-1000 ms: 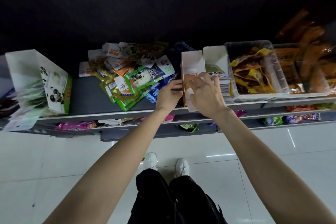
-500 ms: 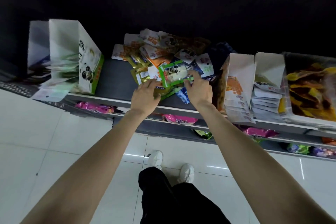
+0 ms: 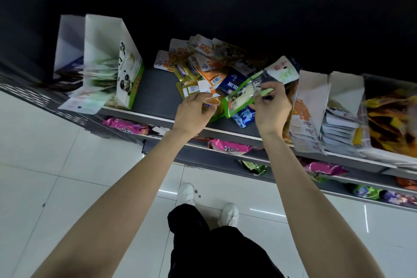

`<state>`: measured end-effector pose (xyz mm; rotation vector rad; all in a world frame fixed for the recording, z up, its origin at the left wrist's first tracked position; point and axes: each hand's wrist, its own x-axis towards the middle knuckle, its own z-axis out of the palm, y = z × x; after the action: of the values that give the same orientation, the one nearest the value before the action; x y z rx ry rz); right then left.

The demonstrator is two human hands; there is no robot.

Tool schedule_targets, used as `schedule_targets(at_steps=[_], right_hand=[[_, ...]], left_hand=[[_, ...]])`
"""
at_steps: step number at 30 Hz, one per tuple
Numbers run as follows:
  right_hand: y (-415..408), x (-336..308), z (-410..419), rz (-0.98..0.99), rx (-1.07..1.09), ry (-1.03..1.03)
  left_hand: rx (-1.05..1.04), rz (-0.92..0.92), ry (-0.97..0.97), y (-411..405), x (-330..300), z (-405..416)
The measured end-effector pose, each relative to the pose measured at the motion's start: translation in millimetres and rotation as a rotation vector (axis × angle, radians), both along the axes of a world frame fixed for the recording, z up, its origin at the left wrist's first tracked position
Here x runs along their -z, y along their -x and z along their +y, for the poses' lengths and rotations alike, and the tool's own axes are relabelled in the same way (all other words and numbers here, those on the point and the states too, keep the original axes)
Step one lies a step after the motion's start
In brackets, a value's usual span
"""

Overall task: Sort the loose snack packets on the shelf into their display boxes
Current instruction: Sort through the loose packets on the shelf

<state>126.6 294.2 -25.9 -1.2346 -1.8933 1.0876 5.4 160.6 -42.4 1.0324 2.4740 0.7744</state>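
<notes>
A heap of loose snack packets (image 3: 203,70) in orange, gold, blue and green lies on the grey shelf (image 3: 155,95). My right hand (image 3: 272,106) pinches a green panda packet (image 3: 240,97) and lifts its edge off the heap. My left hand (image 3: 194,113) rests on the heap's front, fingers curled over an orange and white packet (image 3: 212,97). A panda display box (image 3: 126,74) stands at the left with green packets inside. An orange-printed display box (image 3: 309,101) stands right of the heap.
A white box of pale packets (image 3: 340,115) and a clear bin of yellow snacks (image 3: 392,115) stand further right. Pink packets (image 3: 126,125) lie on the lower shelf. White tiled floor and my shoes (image 3: 228,214) are below.
Both hands left the orange box and moved left to the heap. My right hand has taken hold of the green panda packet and raised it. The camera view shifted left.
</notes>
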Motion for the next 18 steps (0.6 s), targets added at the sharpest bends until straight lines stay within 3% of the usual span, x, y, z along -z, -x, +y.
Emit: schedule_targets(at_steps=[6, 8, 12, 15, 18], right_hand=[[-13, -70, -48, 0.038, -0.475, -0.065], [-1, -85, -65, 0.068, -0.576, -0.022], [38, -104, -101, 0.032, -0.619, -0.012], [74, -113, -124, -0.105, -0.588, -0.103], [112, -115, -148, -0.022, -0.608, -0.138]], left_hand=[[-0.083, -0.656, -0.38, 9, -65, -32], [-0.069, -0.776, -0.431, 22, -82, -51], [-0.023, -0.599, -0.458, 60, -109, -101], [0.01, -0.458, -0.452, 93, -123, -137], [0.025, -0.285, -0.464, 130, -133, -163]])
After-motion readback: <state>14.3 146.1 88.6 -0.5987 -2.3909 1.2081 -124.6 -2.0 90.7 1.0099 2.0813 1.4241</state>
